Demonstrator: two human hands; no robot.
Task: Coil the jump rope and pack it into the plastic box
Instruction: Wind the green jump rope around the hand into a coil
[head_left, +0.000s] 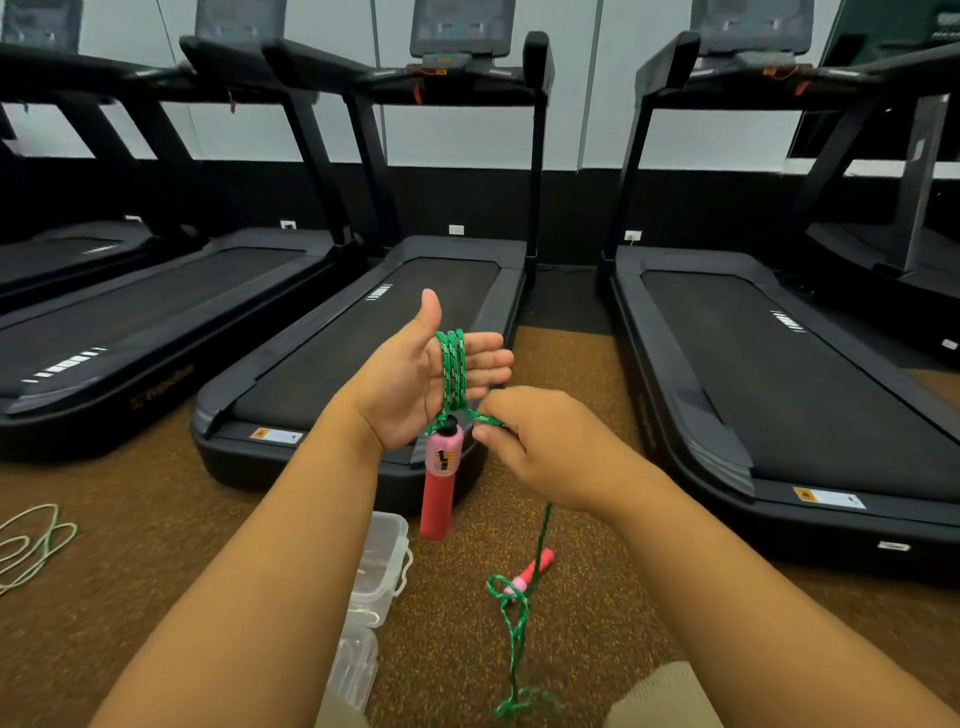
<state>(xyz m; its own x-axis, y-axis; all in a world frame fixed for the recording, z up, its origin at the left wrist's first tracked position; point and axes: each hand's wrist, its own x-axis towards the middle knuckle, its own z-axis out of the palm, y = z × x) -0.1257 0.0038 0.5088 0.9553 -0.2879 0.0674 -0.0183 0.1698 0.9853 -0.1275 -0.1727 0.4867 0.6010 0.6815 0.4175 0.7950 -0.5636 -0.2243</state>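
Here the left hand (415, 384) is held palm-up, fingers spread wide, green rope (453, 370) looped around them; the right hand (540, 447) pinches the rope's strand beside it.

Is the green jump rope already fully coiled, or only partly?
Only partly. A few loops of the green rope sit around the left hand; the right hand pinches the strand, and the rest trails to the floor.
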